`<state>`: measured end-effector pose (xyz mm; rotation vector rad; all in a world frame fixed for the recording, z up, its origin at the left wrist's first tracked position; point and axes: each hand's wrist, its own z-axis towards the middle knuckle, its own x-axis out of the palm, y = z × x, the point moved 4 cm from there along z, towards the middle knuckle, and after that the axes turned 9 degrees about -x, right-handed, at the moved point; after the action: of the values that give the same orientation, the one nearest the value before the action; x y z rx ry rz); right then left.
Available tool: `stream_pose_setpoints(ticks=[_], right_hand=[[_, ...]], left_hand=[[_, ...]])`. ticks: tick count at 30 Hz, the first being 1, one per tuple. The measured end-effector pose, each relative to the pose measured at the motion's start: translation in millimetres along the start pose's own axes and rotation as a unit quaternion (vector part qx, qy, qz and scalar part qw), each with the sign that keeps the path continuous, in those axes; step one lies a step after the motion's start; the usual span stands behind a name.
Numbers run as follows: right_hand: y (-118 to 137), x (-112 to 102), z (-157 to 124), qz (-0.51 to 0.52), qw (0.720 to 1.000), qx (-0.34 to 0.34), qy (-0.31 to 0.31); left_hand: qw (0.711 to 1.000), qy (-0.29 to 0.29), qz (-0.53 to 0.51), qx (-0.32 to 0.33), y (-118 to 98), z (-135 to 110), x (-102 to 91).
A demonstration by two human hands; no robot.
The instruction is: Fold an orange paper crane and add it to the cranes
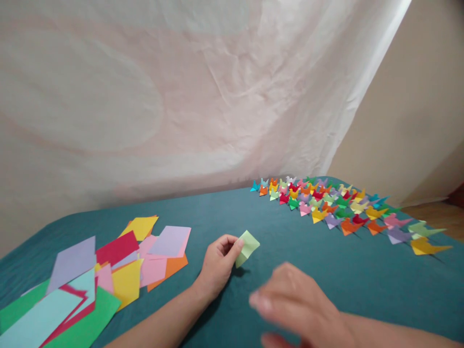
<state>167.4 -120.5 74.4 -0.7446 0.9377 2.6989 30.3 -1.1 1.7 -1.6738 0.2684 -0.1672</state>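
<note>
My left hand (218,263) pinches a small folded light-green paper (247,247) between thumb and fingers, just above the teal cloth. My right hand (293,304) is closer to me and to the right of it, smeared by motion, with nothing visible in it; its fingers are too blurred to read. A loose pile of coloured paper sheets (108,270) lies to the left of my left hand.
Rows of several small folded paper birds (340,208) in many colours stand on the teal tablecloth (326,270) at the far right. A wrinkled pale sheet (181,96) hangs behind the table. A beige wall and wooden floor show at the right.
</note>
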Motion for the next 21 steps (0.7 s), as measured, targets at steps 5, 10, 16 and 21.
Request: stream_pose_setpoints(ticks=[5,10,16,21], right_hand=[[-87,1,14,-0.038,0.99,0.114,-0.076],[-115,10,7,0.046,0.983,0.169,-0.052],[-117,15,1,0.109,0.966,0.218,-0.081],[-119,21,-2,0.144,0.957,0.242,-0.075]], left_hand=[[0.993,0.016,0.088,0.073,-5,-6,2.8],[0.975,-0.009,0.169,0.145,-14,-11,2.7],[0.975,-0.054,0.145,0.157,-13,-8,-3.3],[0.979,-0.052,0.139,0.142,-9,-4,-4.3]])
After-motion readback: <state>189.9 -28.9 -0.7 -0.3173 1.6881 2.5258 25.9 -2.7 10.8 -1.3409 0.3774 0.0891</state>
